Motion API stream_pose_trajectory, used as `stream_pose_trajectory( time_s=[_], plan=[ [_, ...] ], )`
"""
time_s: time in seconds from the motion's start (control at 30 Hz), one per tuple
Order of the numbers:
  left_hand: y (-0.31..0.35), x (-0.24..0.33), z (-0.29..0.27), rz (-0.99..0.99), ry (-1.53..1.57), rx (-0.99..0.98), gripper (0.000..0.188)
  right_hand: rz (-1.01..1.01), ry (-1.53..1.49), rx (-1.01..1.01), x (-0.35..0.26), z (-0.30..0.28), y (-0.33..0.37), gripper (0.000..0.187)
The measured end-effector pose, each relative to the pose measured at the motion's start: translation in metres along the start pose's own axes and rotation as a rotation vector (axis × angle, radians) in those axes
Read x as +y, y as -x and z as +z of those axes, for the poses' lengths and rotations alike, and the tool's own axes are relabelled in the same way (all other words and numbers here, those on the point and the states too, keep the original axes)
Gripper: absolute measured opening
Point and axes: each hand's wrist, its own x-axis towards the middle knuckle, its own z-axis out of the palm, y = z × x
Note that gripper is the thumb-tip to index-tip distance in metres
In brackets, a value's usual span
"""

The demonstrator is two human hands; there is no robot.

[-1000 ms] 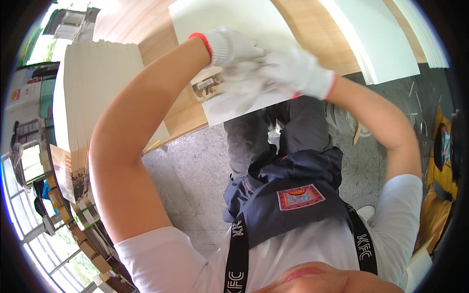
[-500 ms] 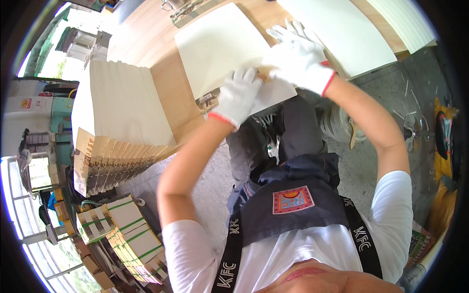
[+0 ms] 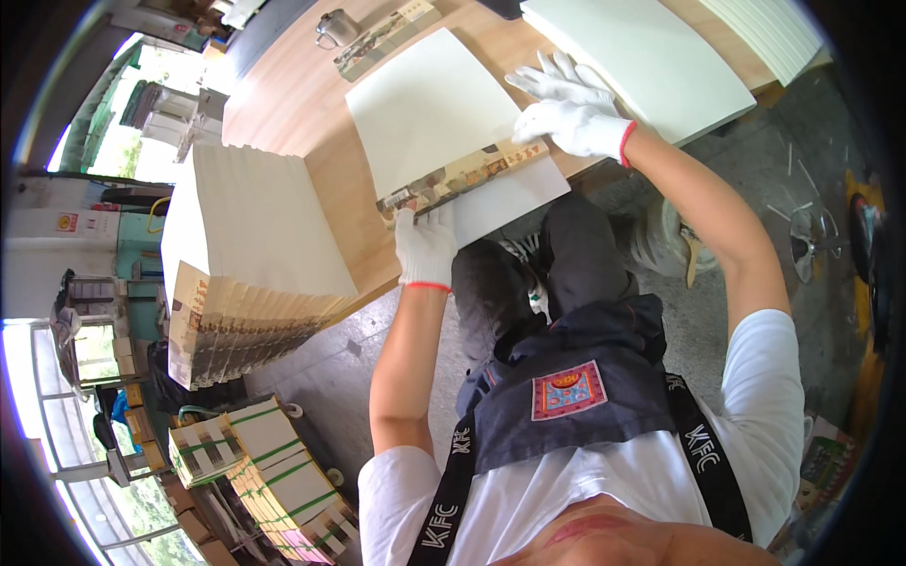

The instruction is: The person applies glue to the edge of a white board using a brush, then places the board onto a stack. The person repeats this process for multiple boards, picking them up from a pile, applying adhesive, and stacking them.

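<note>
A thick book [image 3: 434, 104] with a blank white face lies on the wooden table in front of me. Its printed brown-and-beige spine [image 3: 462, 179] faces me, and a white flap [image 3: 514, 198] sticks out below it over the table edge. My left hand [image 3: 425, 247], in a white glove with a red cuff, grips the spine's left end, thumb on the print and fingertips hidden at its lower edge. At the spine's right end is my right hand [image 3: 576, 108], gloved alike, its thumb side touching the corner and its other fingers stretched out.
A tall stack of books [image 3: 255, 226] stands at left. White sheets [image 3: 651, 66] lie at right. Beyond the book are another printed-spine piece [image 3: 387, 40] and a metal mug [image 3: 337, 28]. Strapped bundles [image 3: 274, 453] sit on the floor at lower left; a fan [image 3: 812, 236] is at right.
My left hand has moved left and nearer to me, to the spine's left end, uncovering the printed strip. My right hand remains by the right corner, slightly lower.
</note>
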Motion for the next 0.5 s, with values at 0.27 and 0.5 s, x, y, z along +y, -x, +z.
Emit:
stream_pose_trajectory(
  time_s=[0.27,0.5],
  plan=[
    [-0.02,0.049,0.046,-0.002,-0.367,0.024,0.013,0.457,-0.648,-0.284,-0.009,-0.004,-0.05,0.068],
    [0.033,0.093,0.137,0.348,-0.949,-0.103,0.03,0.334,-2.125,-0.46,-0.046,0.075,-0.068,0.043]
  ],
)
